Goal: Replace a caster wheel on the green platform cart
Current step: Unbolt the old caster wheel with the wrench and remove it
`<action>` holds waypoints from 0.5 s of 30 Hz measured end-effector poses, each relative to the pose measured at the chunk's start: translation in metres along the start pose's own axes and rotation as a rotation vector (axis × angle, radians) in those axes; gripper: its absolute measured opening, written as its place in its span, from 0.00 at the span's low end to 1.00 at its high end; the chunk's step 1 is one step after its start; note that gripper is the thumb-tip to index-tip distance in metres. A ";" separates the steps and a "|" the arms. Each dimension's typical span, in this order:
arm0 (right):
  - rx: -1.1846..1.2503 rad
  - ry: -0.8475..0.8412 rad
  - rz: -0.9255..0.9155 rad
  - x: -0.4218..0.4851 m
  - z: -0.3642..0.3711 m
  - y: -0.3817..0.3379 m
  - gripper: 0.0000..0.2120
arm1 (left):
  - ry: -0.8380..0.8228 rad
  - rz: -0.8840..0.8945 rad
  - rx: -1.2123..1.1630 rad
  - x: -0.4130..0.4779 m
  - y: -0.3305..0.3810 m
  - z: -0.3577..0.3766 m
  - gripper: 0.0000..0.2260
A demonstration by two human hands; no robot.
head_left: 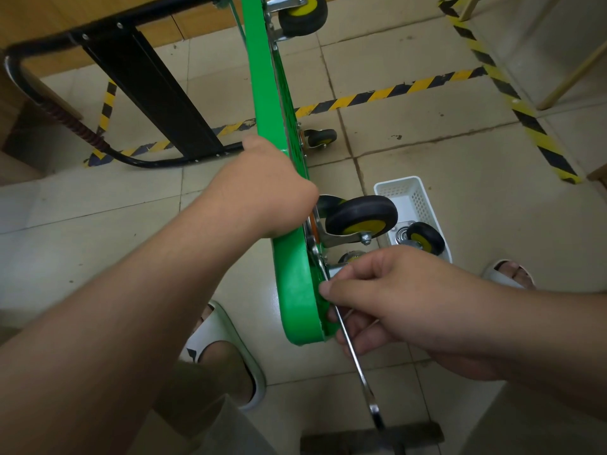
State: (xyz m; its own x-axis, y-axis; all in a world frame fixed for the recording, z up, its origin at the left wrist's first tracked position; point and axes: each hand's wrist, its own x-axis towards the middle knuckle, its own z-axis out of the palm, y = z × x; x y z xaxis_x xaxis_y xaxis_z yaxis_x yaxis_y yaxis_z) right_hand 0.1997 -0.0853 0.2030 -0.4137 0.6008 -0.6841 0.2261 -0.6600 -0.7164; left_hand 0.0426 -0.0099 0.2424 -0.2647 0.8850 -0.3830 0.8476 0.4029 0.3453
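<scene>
**A:** In the head view, where was the cart?

**B:** The cart point(292, 290) stood on its long edge on the tiled floor. Its deck was upright and its black handle point(147, 93) lay out to the left. The left hand point(262, 188) gripped the upper edge of the deck. Its fingers curled over to the wheel side, and their tips were hidden.

**A:** And the right hand?

**B:** The right hand point(387, 300) held a wrench point(359, 372), with thumb and fingers closed around the shaft. The upper end of the wrench reached the mounting plate of the near caster point(361, 218), just below the wheel. The bolt itself I could not see.

**A:** Was a new wheel ready?

**B:** A spare caster point(425, 238) lay in a white basket point(397, 183) on the floor, near the cart.

**A:** How would these things handle?

**B:** I judged the caster to be stiff and rather heavy for its size, with a steel fork and plate and a hard rubber tyre. The wheel would roll and swivel, so the plate or the fork was the better place to hold it. The cart looked unsteady on its edge and its painted rim looked smooth, so it needed a firm grip on top.
</scene>
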 end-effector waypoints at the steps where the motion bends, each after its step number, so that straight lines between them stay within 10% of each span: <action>1: 0.008 -0.002 -0.006 0.001 0.000 -0.001 0.10 | -0.002 -0.001 -0.004 0.000 0.000 0.000 0.23; 15: -0.167 0.066 -0.095 0.028 -0.007 0.016 0.02 | -0.011 -0.003 -0.035 -0.001 -0.001 -0.001 0.19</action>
State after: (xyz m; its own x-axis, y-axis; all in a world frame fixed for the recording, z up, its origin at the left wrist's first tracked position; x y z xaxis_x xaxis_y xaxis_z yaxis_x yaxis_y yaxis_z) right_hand 0.1978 -0.0760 0.1714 -0.3823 0.6889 -0.6159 0.3338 -0.5185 -0.7872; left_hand 0.0420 -0.0110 0.2436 -0.2619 0.8815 -0.3930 0.8302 0.4134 0.3740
